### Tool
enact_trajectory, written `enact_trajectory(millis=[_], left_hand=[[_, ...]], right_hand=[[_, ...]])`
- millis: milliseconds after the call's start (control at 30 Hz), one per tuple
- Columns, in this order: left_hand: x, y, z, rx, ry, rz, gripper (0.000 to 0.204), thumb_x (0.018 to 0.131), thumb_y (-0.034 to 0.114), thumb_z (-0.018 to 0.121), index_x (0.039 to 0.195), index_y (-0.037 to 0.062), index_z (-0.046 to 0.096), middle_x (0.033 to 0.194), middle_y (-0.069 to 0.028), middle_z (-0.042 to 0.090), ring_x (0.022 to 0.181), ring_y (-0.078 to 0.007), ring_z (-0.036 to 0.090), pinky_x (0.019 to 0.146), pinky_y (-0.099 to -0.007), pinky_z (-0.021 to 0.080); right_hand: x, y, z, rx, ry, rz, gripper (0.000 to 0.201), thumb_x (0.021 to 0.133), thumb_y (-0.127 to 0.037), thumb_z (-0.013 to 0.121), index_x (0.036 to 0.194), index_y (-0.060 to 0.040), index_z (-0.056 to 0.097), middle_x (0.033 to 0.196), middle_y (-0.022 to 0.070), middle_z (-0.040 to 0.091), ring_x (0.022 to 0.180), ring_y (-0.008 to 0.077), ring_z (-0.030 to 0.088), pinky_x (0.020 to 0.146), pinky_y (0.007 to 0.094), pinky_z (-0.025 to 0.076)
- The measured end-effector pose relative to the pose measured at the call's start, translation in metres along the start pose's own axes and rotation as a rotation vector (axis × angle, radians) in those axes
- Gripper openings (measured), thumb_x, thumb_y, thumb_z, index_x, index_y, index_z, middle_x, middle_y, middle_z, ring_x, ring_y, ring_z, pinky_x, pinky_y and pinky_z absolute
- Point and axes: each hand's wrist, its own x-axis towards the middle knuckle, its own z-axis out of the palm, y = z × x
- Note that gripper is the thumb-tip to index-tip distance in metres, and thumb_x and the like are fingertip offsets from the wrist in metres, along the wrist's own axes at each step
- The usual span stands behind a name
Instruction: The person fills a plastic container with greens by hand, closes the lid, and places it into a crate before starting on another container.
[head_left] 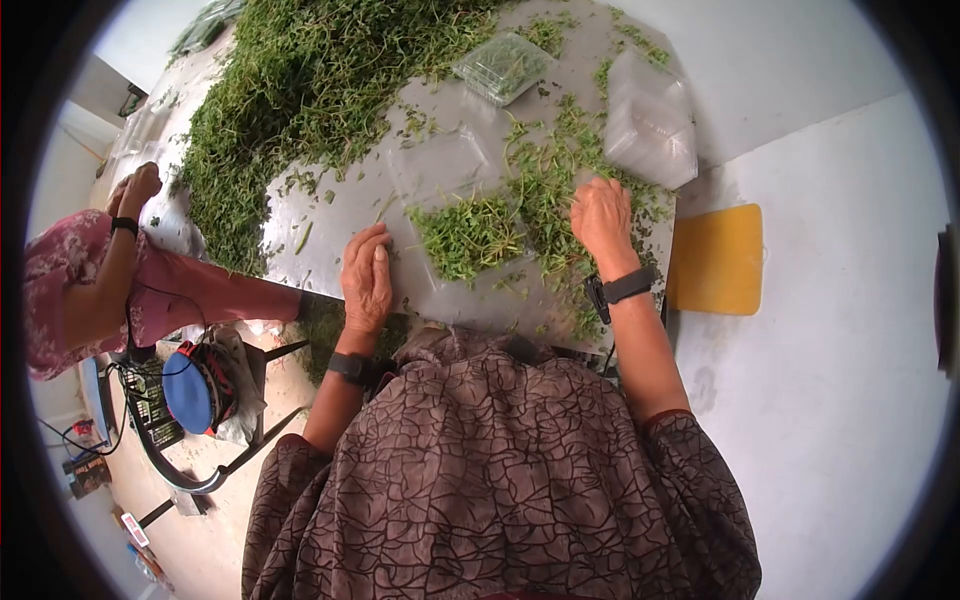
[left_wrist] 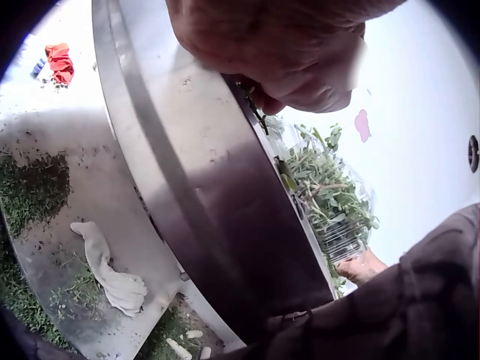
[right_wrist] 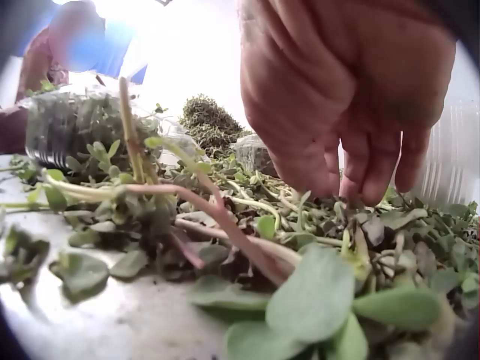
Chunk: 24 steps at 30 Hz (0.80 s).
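Packing greens into the open tray, mid-grab

Head: left hand (head_left: 367,280) lies flat w/ fingers together, just left of the tray (head_left: 455,190), steadying it; right hand (head_left: 601,218) rests fingers-down on loose greens (head_left: 545,190) just right of tray. Left wrist: tray w/ greens sits at table (left_wrist: 225,225) edge. Right wrist: fingers (right_wrist: 360,161) spread, slightly bent, into stems. IMO grab small bunches, keep tray pinned.

Yellow board (head_left: 716,258) beside the table, blue helmet (head_left: 190,388) on a stool, white glove (left_wrist: 112,272) below.
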Motion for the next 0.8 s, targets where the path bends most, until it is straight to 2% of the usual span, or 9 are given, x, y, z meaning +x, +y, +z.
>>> enact_trajectory(millis=[67,167,267,300,367,500,533,667,800], left_hand=[[-0.001,-0.001,0.000,0.028,-0.009,0.028,0.018,0.094,0.009,0.047,0.102,-0.0001,0.061,0.114,-0.0161,0.060,0.108,-0.0320,0.056,0.093,-0.0386,0.045],[0.002,0.004,-0.001,0.027,-0.008,0.028,0.017,0.094,0.008,0.048,0.102,0.0006,0.061,0.114,-0.0157,0.060,0.108,-0.0319,0.056,0.092,-0.0388,0.046],[0.000,0.004,-0.002,-0.008,-0.010,-0.015,0.017,0.093,0.008,0.047,0.102,0.0011,0.061,0.114,-0.0157,0.060,0.108,-0.0317,0.056,0.092,-0.0386,0.046],[0.000,0.003,-0.001,-0.013,-0.005,-0.021,0.017,0.093,0.007,0.047,0.102,0.0013,0.061,0.114,-0.0157,0.060,0.108,-0.0316,0.056,0.092,-0.0385,0.046],[0.001,0.005,0.000,-0.004,0.000,-0.012,0.017,0.093,0.007,0.047,0.101,0.0007,0.061,0.113,-0.0153,0.060,0.107,-0.0318,0.056,0.093,-0.0383,0.046],[0.001,0.007,0.001,0.063,-0.016,0.015,0.016,0.093,0.007,0.048,0.098,-0.0004,0.061,0.111,-0.0149,0.061,0.107,-0.0329,0.056,0.093,-0.0391,0.045],[0.001,0.008,0.002,0.077,-0.022,0.022,0.016,0.093,0.007,0.048,0.097,-0.0007,0.061,0.111,-0.0148,0.061,0.107,-0.0334,0.055,0.093,-0.0395,0.044],[0.001,0.010,0.002,0.121,-0.019,0.036,0.015,0.092,0.007,0.049,0.096,-0.0007,0.061,0.109,-0.0150,0.062,0.107,-0.0340,0.055,0.093,-0.0403,0.044],[0.001,0.010,0.003,0.164,-0.023,0.063,0.014,0.090,0.007,0.051,0.095,-0.0004,0.061,0.109,-0.0147,0.062,0.107,-0.0340,0.055,0.092,-0.0405,0.045]], right_hand=[[0.002,0.001,-0.004,-0.035,-0.061,0.023,0.007,0.073,-0.007,0.062,0.077,-0.0018,0.063,0.094,0.0141,0.059,0.097,0.0349,0.052,0.085,0.0515,0.040],[0.002,0.005,-0.015,0.108,0.072,-0.032,0.004,0.071,-0.003,0.060,0.068,-0.0021,0.058,0.084,0.0123,0.060,0.087,0.0333,0.056,0.076,0.0480,0.043],[-0.013,-0.001,-0.045,0.426,0.217,0.131,0.003,0.071,-0.004,0.061,0.069,-0.0031,0.059,0.071,0.0146,0.059,0.064,0.0340,0.058,0.058,0.0409,0.046],[-0.019,-0.003,-0.052,0.424,0.213,0.134,0.003,0.071,-0.004,0.061,0.069,-0.0031,0.059,0.071,0.0146,0.059,0.064,0.0340,0.058,0.058,0.0409,0.046],[-0.030,-0.008,-0.062,0.405,-0.023,0.198,0.004,0.072,-0.004,0.061,0.069,-0.0035,0.058,0.074,0.0146,0.060,0.065,0.0339,0.059,0.060,0.0411,0.046],[-0.058,-0.014,-0.047,0.288,0.048,-0.081,0.007,0.071,-0.005,0.061,0.066,-0.0032,0.057,0.063,0.0126,0.055,0.064,0.0319,0.058,0.058,0.0427,0.047],[-0.061,-0.012,-0.039,0.207,-0.021,-0.128,0.006,0.070,-0.006,0.062,0.066,-0.0036,0.059,0.063,0.0125,0.051,0.067,0.0313,0.057,0.059,0.0444,0.047],[-0.068,-0.017,-0.025,0.126,0.025,-0.216,0.004,0.067,-0.004,0.063,0.066,-0.0018,0.059,0.075,0.0152,0.052,0.077,0.0315,0.055,0.061,0.0455,0.046],[-0.066,-0.018,-0.027,0.116,0.005,-0.247,0.005,0.064,-0.003,0.063,0.066,-0.0010,0.058,0.072,0.0147,0.051,0.075,0.0317,0.055,0.059,0.0445,0.046]])
